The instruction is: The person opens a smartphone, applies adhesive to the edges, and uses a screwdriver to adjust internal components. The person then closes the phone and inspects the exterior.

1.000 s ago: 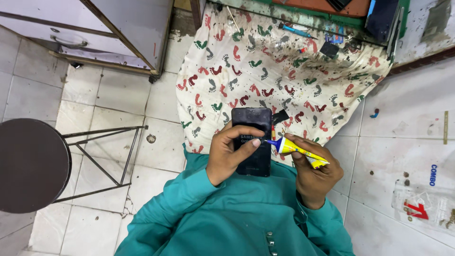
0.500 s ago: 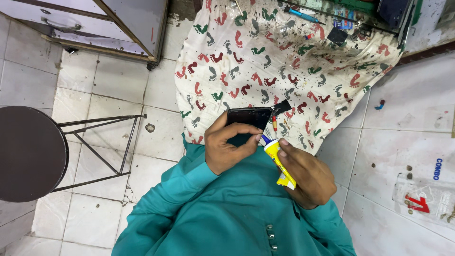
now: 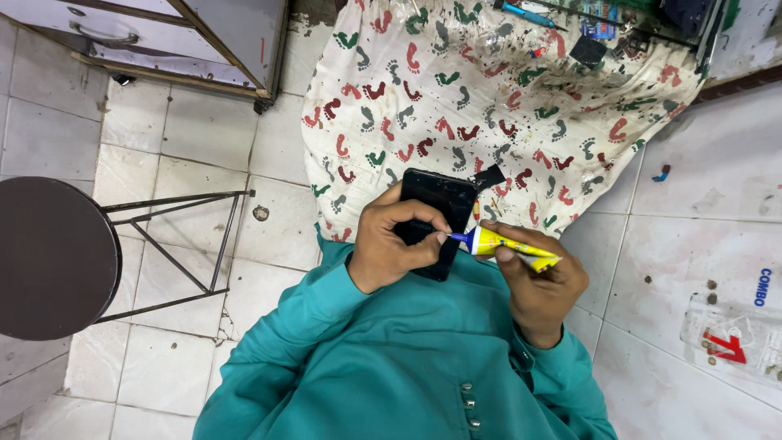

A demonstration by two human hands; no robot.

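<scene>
Leftmost, a round dark stool (image 3: 49, 257) stands on the tiled floor (image 3: 187, 147). Right of it, the left hand (image 3: 391, 244) has its fingers wrapped around a black phone (image 3: 436, 213), held near the body over a footprint-patterned cloth (image 3: 489, 106). Further right, the right hand (image 3: 538, 281) pinches a small yellow glue tube (image 3: 509, 246), its blue nozzle touching the phone's right edge. Gluing looks under way; how much of the edge is done cannot be told.
</scene>
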